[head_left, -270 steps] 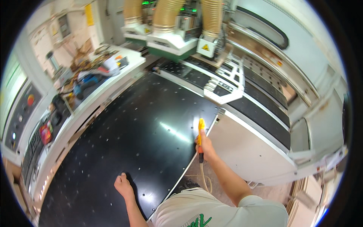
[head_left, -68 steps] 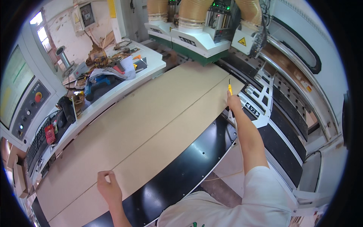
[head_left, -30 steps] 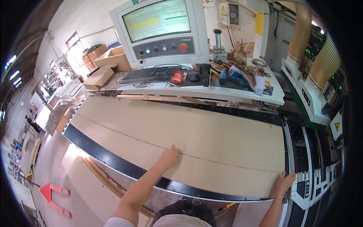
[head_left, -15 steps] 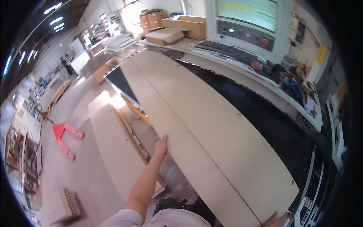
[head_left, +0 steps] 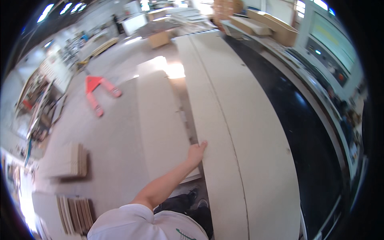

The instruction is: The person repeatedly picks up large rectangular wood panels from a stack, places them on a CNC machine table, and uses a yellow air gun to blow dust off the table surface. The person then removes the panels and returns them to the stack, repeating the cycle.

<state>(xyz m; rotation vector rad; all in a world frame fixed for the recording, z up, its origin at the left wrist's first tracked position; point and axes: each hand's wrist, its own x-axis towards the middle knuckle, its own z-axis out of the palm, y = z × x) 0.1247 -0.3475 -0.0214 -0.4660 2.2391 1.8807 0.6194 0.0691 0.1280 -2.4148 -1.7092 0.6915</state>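
Observation:
A long pale board (head_left: 260,136), with a dark lengthwise line running down it, lies in front of me and stretches far ahead. Along its right side shows the black surface of a work table (head_left: 320,172). My left hand (head_left: 196,154) grips the board's left edge, thumb on top and the other fingers hidden beneath. My right hand is out of the picture. Lower down, left of the board, another long pale panel (head_left: 156,120) lies near the floor.
A red pallet jack (head_left: 94,85) stands on the floor at the left. Stacked panels (head_left: 72,162) sit at lower left, with more stacked boards (head_left: 74,214) nearer me. Cardboard boxes (head_left: 276,30) and a machine control panel (head_left: 330,52) are beyond the table at the right.
My view has swung round, so the room and pallet jack sit farther right in the picture. My left hand keeps its hold on the board's edge; my right hand has left the view.

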